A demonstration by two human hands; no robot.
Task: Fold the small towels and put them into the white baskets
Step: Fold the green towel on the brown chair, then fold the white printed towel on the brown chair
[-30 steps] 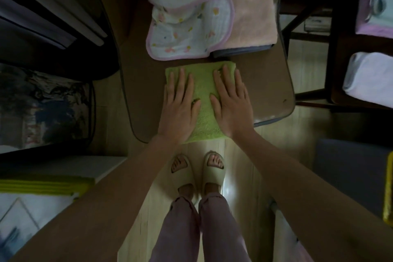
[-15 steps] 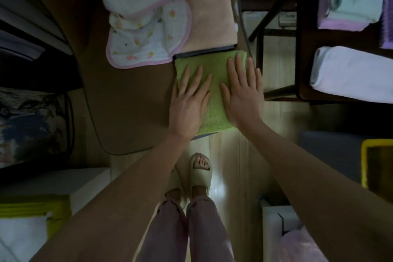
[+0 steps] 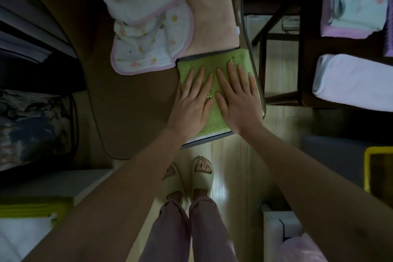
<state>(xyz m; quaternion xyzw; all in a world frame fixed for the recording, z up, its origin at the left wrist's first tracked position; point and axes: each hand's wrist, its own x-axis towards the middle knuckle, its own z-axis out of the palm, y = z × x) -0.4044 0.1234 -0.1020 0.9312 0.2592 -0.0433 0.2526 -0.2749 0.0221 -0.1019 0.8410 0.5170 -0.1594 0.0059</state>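
Note:
A folded green towel (image 3: 214,61) with small embroidered figures lies at the near right corner of the brown table (image 3: 136,100). My left hand (image 3: 191,102) and my right hand (image 3: 238,100) both press flat on it, fingers straight, side by side. Just beyond it a folded pink towel (image 3: 210,23) lies flat, and a crumpled white cloth with pink trim (image 3: 146,27) lies to its left. No white basket is plainly recognisable in this dim view.
A dark shelf (image 3: 306,49) to the right holds a pale folded stack (image 3: 355,4) and a white roll of cloth (image 3: 353,83). A yellow-rimmed box (image 3: 368,168) sits lower right. A green and white pile (image 3: 32,210) lies lower left. My slippered feet (image 3: 200,174) stand below the table edge.
The view has swung so the table and towels sit further right in frame. Both hands have stayed flat on the green towel, and they lie closer together now.

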